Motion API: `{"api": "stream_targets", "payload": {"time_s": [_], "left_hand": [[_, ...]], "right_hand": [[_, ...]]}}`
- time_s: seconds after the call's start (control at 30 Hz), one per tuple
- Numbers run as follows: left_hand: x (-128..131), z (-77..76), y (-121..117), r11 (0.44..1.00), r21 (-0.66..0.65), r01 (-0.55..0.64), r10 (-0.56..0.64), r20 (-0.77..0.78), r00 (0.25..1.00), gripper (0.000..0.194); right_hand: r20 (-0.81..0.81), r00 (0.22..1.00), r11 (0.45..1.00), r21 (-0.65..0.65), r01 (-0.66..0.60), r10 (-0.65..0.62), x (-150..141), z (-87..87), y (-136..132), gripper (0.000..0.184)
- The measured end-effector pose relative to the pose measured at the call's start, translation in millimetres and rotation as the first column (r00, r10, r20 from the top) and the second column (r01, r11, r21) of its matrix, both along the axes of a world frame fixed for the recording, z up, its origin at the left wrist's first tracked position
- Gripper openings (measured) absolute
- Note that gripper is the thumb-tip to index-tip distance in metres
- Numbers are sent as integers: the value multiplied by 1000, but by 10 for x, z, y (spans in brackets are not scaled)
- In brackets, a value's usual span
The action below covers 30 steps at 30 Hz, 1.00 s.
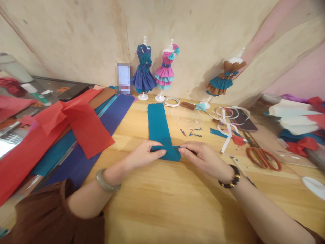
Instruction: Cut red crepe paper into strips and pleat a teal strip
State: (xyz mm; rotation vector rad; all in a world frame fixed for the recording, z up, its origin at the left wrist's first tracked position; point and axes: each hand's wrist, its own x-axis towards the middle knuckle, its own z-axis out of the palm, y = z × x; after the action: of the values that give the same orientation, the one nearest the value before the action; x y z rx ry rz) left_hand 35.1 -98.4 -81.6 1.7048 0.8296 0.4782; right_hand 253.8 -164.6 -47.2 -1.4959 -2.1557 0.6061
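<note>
A long teal paper strip point(158, 127) lies on the wooden table point(162, 200), running away from me. My left hand point(143, 154) pinches the strip's near end from the left, fingers closed on a small fold. My right hand point(203, 156) pinches the same near end from the right, fingers pressed together on the paper. The two hands almost meet over the strip's near edge. A green bangle sits on my left wrist and a dark bead bracelet on my right.
Red point(86, 125), blue point(111, 118) and teal paper sheets spread at the left. Three small mannequins in paper dresses point(144, 69) point(165, 71) point(223, 81) stand by the wall. Orange-handled scissors point(264, 157), white ribbon strips point(228, 128), a clear lid point(186, 117) and paper scraps lie at the right.
</note>
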Motion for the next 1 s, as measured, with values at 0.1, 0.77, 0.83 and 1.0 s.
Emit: {"api": "stream_targets", "payload": {"time_s": [0.1, 0.77, 0.83, 1.0], "left_hand": [[-2, -7, 2, 1000, -28, 5, -5, 0, 1000, 28], [-2, -100, 11, 998, 4, 58, -58, 35, 998, 25], [-2, -105, 11, 999, 7, 47, -47, 30, 998, 26], [1, -90, 8, 998, 23, 54, -55, 29, 998, 26]], "right_hand": [[10, 1000, 1000, -21, -1, 2, 1, 10, -1, 36], [41, 998, 999, 25, -39, 38, -71, -14, 0, 39], [37, 999, 999, 24, -37, 36, -67, -18, -1, 41], [9, 999, 999, 5, -38, 38, -65, -24, 0, 32]]}}
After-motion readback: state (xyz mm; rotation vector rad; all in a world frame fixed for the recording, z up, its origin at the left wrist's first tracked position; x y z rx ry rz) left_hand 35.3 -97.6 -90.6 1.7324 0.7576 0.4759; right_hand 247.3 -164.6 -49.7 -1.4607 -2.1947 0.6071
